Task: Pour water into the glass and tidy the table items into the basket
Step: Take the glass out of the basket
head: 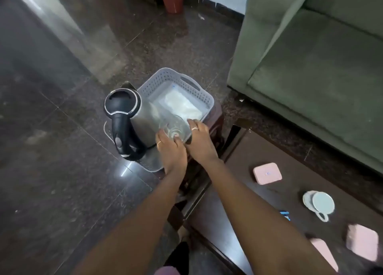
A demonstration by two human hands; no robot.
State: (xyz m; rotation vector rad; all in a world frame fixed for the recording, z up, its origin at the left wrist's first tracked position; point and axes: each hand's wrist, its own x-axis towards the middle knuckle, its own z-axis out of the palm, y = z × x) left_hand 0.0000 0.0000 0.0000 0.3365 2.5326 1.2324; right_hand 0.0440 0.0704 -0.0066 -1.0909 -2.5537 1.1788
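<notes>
Sofa (323,52): green, fills the far right, clear of the work.
Coffee table (259,202): dark wood; at its right end lie three pink coasters (267,173) and a pale cup (322,204) tipped on its saucer, none yet tidied.
Side stool (215,125): small and dark, off the coffee table's far left corner; it carries a tray, the kettle and the basket, crowded together.
Basket (199,92): grey, perforated, on the stool's far side, a white cloth or packet lying flat in it.
Kettle (132,121): steel with a black lid and handle, upright at the stool's left edge, touching the basket's left wall.
Glass (174,127): clear, in the basket's near corner, just beside the kettle; it looks tilted, base toward the camera.
Left hand (172,148): fingers curled on the glass's base from the left.
Right hand (200,137): fingers spread over the glass's right side, holding it.
Risk: the glass is smooth and pinched at awkward angles, so it may slip; an elbow or wrist swing could knock the kettle off the crowded stool edge.
</notes>
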